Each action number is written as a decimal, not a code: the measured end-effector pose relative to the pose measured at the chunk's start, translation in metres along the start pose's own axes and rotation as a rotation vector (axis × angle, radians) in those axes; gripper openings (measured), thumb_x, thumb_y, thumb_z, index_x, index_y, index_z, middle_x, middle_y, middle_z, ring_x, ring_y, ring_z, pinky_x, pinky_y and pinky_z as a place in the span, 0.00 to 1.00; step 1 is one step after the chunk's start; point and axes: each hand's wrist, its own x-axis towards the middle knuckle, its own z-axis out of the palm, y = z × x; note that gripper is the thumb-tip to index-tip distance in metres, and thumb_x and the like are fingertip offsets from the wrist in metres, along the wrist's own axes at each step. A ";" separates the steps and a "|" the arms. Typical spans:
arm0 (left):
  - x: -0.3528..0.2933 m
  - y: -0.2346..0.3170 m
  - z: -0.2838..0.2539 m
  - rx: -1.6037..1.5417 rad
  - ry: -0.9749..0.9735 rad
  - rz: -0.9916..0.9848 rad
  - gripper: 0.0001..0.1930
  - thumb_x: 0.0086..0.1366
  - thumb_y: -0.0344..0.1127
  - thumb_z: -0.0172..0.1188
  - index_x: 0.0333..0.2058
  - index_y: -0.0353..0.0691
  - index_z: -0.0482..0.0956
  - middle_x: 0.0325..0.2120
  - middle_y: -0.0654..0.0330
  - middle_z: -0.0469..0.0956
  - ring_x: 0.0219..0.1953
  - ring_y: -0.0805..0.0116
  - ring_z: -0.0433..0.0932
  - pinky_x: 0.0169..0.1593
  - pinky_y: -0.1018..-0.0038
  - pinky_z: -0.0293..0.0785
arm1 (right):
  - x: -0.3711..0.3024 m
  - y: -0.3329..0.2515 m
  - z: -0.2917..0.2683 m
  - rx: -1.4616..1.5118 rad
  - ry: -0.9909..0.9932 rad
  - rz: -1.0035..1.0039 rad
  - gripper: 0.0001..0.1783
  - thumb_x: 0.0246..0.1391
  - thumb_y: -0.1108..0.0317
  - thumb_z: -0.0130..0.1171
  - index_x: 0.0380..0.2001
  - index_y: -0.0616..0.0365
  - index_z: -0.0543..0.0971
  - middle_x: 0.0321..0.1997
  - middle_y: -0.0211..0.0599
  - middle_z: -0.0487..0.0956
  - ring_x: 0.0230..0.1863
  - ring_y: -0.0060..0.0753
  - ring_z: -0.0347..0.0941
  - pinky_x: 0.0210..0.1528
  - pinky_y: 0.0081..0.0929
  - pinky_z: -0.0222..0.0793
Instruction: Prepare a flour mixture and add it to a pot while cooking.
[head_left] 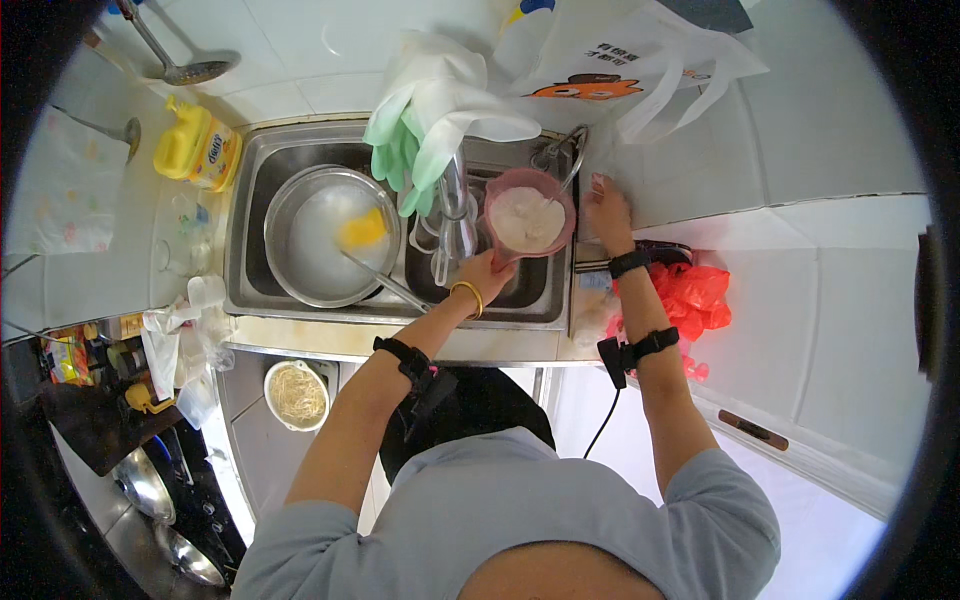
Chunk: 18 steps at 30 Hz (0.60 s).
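My left hand (pixel 484 278) is closed round the short handle of a pink bowl-shaped scoop (pixel 497 218), over the right sink basin. Whitish contents (pixel 528 220) fill much of the scoop; whether they are powder or cloudy liquid, I cannot tell. To the right of the sink, my right hand (pixel 608 212) is raised near the wall with its fingers curled. Something small and pinkish shows at its fingertips, too blurred to name. In the left basin (pixel 250 215) sits a round metal basin (pixel 290 280) of cloudy water, with a yellow sponge-like thing (pixel 363 230) and a metal handle (pixel 385 280).
Pale green and white rubber gloves (pixel 410 130) drape over the metal tap (pixel 457 215). A yellow detergent bottle (pixel 200 145) stands left of the sink. A white bag (pixel 610 60) hangs behind; a red plastic bag (pixel 695 300) lies at right. Below left is a white bowl (pixel 272 385).
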 end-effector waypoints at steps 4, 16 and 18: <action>-0.006 -0.008 0.002 0.007 -0.046 0.081 0.20 0.58 0.52 0.60 0.35 0.39 0.75 0.24 0.54 0.77 0.28 0.56 0.76 0.33 0.64 0.70 | 0.009 0.003 0.005 -0.013 -0.055 0.009 0.20 0.51 0.72 0.52 0.49 0.67 0.71 0.44 0.52 0.78 0.46 0.44 0.76 0.48 0.32 0.71; -0.001 -0.027 -0.008 -0.043 -0.002 0.034 0.15 0.59 0.47 0.59 0.34 0.39 0.75 0.24 0.56 0.79 0.29 0.58 0.79 0.35 0.66 0.74 | 0.042 0.002 0.025 -0.133 -0.193 0.100 0.19 0.50 0.68 0.49 0.44 0.68 0.74 0.42 0.55 0.78 0.46 0.56 0.73 0.48 0.43 0.69; -0.004 -0.017 -0.017 0.038 -0.034 -0.021 0.16 0.59 0.47 0.59 0.35 0.39 0.75 0.25 0.56 0.79 0.30 0.59 0.79 0.36 0.67 0.75 | 0.050 0.006 0.028 -0.187 -0.270 0.070 0.17 0.52 0.67 0.48 0.42 0.67 0.75 0.41 0.57 0.77 0.44 0.58 0.73 0.47 0.45 0.69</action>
